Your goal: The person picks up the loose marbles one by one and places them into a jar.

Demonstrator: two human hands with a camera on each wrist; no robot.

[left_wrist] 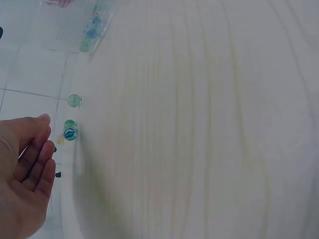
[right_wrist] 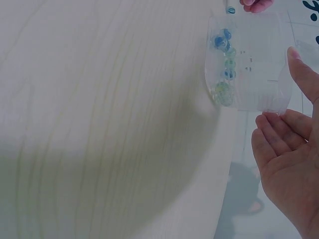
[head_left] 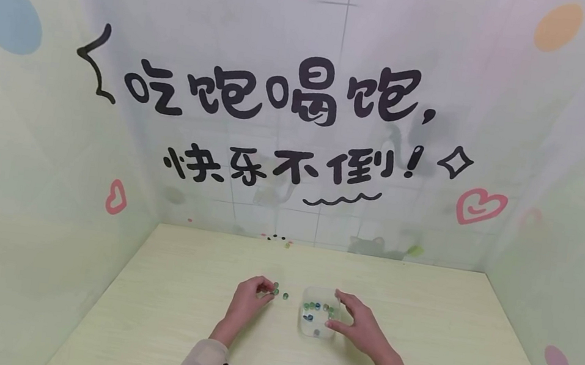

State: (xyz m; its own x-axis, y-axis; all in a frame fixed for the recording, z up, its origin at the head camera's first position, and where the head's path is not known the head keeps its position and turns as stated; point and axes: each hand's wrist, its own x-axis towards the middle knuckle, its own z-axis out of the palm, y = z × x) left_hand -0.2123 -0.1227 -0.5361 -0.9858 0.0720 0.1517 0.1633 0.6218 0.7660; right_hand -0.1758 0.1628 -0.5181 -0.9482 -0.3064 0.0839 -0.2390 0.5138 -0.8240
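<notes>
On the table a clear plastic container (head_left: 314, 290) stands upright with several green and blue glass marbles (head_left: 312, 306) inside. My right hand (head_left: 364, 327) holds its right side, the thumb at the rim and the fingers against the wall, as the right wrist view shows. To the left of the container, my left hand (head_left: 248, 301) is down by a few loose marbles (head_left: 275, 292). The left wrist view shows its fingers loosely bent, with a blue-streaked marble (left_wrist: 70, 133) just past the fingertips and no marble visible between them. Another green marble (head_left: 285, 296) lies between hand and container.
The pale wooden table (head_left: 194, 256) is bounded by printed fabric walls on the left, right and back. Black lettering (head_left: 282, 95) covers the back wall (head_left: 271, 7). A small yellow-green spot (head_left: 287, 245) shows at the table's back edge.
</notes>
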